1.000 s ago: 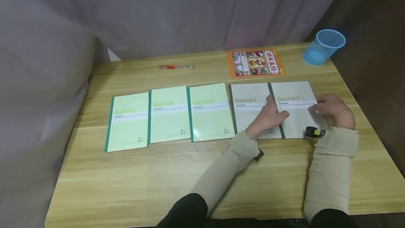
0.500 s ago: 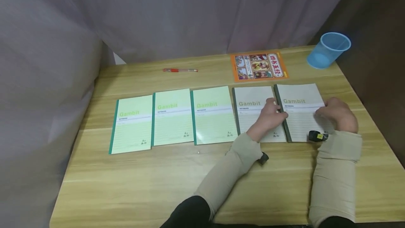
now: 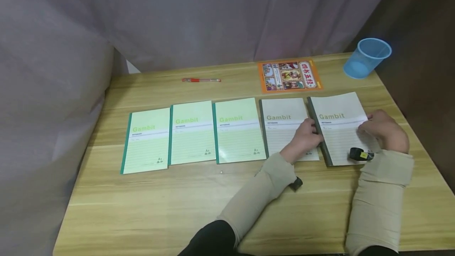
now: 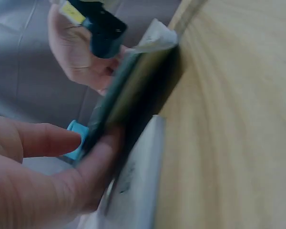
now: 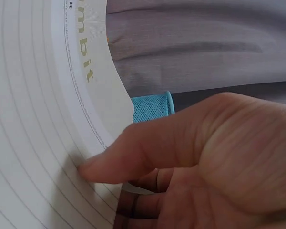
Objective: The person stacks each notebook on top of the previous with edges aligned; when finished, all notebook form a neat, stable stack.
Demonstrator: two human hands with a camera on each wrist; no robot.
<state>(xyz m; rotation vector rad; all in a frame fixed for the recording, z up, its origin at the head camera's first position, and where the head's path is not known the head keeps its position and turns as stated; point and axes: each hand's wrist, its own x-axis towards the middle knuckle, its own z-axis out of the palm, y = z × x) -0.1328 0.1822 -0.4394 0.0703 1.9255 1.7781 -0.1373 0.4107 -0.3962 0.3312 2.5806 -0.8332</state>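
Observation:
A grey-spined notebook [image 3: 337,125] is lifted off the table at the right end of a row. My right hand [image 3: 387,130] grips its right edge, the thumb [image 5: 109,164] on the lined cover and fingers behind. At the dark spine [image 4: 117,90], my left hand [image 3: 303,139] pinches the notebook between thumb and fingers. Beneath the left hand, a second grey-spined notebook [image 3: 282,108] lies flat, partly hidden by that hand. Further left lie three green notebooks, the nearest [image 3: 238,141] beside the flat grey one.
At the back stands a blue mesh cup [image 3: 366,58] near the right corner. An orange picture booklet [image 3: 290,75] lies behind the grey notebooks, and a red pen [image 3: 200,80] behind the green ones. A grey curtain [image 3: 199,19] hangs beyond the table [image 3: 160,208].
Both hands have raised the rightmost notebook from the table and drawn it slightly right and toward me. Its spine has parted from the flat grey notebook beside it. The camera view shifted slightly.

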